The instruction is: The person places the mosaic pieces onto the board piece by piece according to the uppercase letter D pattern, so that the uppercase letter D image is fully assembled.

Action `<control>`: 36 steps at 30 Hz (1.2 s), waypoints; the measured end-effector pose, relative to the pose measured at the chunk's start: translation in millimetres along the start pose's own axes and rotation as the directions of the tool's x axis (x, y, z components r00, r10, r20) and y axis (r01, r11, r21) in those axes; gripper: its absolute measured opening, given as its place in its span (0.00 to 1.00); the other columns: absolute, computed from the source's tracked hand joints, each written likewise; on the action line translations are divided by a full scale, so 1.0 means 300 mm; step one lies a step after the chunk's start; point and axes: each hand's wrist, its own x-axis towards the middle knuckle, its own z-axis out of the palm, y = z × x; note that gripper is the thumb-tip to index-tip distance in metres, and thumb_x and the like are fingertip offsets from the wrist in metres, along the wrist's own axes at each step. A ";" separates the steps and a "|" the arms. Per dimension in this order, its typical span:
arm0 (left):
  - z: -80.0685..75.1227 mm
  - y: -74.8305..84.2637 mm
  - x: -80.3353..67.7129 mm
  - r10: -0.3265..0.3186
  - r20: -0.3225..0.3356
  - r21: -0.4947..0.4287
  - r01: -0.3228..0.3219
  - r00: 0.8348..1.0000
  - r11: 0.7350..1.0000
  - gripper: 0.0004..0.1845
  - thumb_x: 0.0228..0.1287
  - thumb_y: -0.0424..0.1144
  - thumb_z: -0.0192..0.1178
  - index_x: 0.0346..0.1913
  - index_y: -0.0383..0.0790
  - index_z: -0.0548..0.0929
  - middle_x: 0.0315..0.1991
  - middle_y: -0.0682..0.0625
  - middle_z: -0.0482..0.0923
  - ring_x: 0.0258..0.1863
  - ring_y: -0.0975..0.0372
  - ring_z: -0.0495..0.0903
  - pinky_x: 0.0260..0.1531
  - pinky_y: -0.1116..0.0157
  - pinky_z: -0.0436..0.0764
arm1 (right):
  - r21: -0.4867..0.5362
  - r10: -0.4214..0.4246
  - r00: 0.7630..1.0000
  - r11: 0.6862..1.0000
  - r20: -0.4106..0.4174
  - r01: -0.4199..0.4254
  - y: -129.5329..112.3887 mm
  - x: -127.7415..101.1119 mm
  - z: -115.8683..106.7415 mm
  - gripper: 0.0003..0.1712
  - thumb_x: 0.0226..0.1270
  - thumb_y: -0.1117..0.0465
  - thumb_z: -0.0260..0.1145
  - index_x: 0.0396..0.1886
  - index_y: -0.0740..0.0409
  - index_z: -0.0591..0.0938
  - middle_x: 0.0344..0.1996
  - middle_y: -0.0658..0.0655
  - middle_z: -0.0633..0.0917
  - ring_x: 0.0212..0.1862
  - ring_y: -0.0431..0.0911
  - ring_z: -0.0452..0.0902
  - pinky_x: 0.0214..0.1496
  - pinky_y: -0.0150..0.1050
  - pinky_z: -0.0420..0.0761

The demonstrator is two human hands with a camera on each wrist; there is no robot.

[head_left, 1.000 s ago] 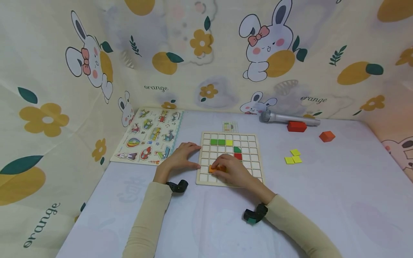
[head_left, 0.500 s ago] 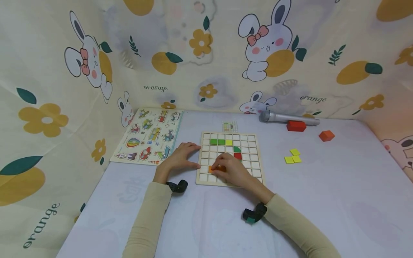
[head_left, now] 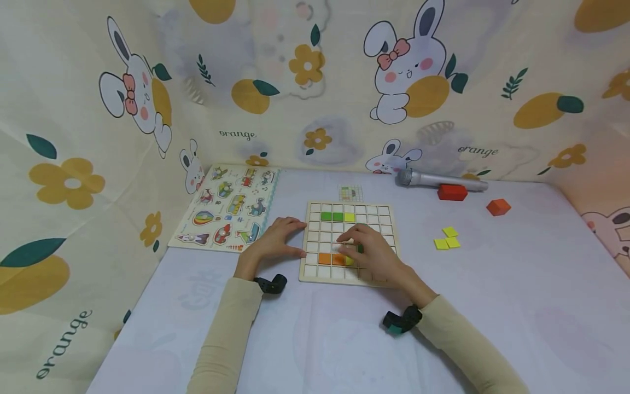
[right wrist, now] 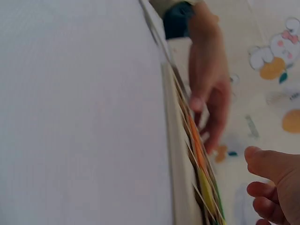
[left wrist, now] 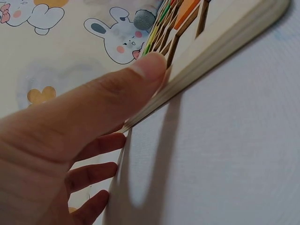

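A wooden grid board (head_left: pixel 311 221) lies on the table with coloured square tiles in some cells. My left hand (head_left: pixel 275 239) rests beside its left edge; in the left wrist view the thumb (left wrist: pixel 152 68) touches the rim, fingers spread. Over the board's lower middle hovers my right hand (head_left: pixel 371 253), its fingers loosely bent with nothing between them. Just left of it, orange tiles (head_left: pixel 325 258) sit in a row with a yellow tile (head_left: pixel 349 261) at their right end. Green tiles (head_left: pixel 332 216) and another yellow tile (head_left: pixel 349 217) fill upper cells. The right hand hides several cells.
Several loose yellow tiles (head_left: pixel 447 242) lie right of the board. Farther back are a red block (head_left: pixel 452 192), an orange-red block (head_left: pixel 499 207) and a grey microphone (head_left: pixel 428 179). A small pattern card (head_left: pixel 350 193) lies behind the board, a picture puzzle board (head_left: pixel 223 210) to the left.
My right hand has let go of the orange tile and moved right and slightly up, uncovering the orange row and a yellow tile. My left hand has stayed at the board's edge.
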 end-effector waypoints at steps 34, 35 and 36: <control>0.003 -0.003 0.004 -0.009 0.004 0.019 0.009 1.000 1.000 0.41 0.50 0.55 0.68 0.67 0.45 0.67 0.66 0.46 0.62 0.67 0.53 0.57 0.67 0.55 0.58 | -0.157 0.374 0.927 0.917 0.016 -0.367 0.364 -0.306 -0.422 0.21 0.57 0.63 0.69 0.52 0.57 0.80 0.49 0.63 0.79 0.54 0.58 0.64 0.51 0.60 0.71; 0.003 -0.004 0.004 -0.006 0.002 0.020 0.006 1.000 1.000 0.41 0.50 0.55 0.68 0.67 0.44 0.67 0.66 0.46 0.62 0.67 0.53 0.57 0.67 0.55 0.58 | -0.161 0.382 0.924 0.914 0.022 -0.373 0.370 -0.309 -0.427 0.22 0.56 0.63 0.69 0.53 0.57 0.80 0.50 0.64 0.79 0.55 0.59 0.62 0.52 0.62 0.69; 0.003 -0.005 0.005 -0.004 0.001 0.020 0.004 1.000 1.000 0.41 0.50 0.55 0.68 0.67 0.44 0.67 0.66 0.46 0.63 0.67 0.53 0.57 0.67 0.55 0.59 | -0.163 0.380 0.925 0.914 0.026 -0.371 0.375 -0.311 -0.431 0.23 0.55 0.64 0.70 0.53 0.59 0.80 0.50 0.65 0.79 0.56 0.60 0.61 0.52 0.63 0.67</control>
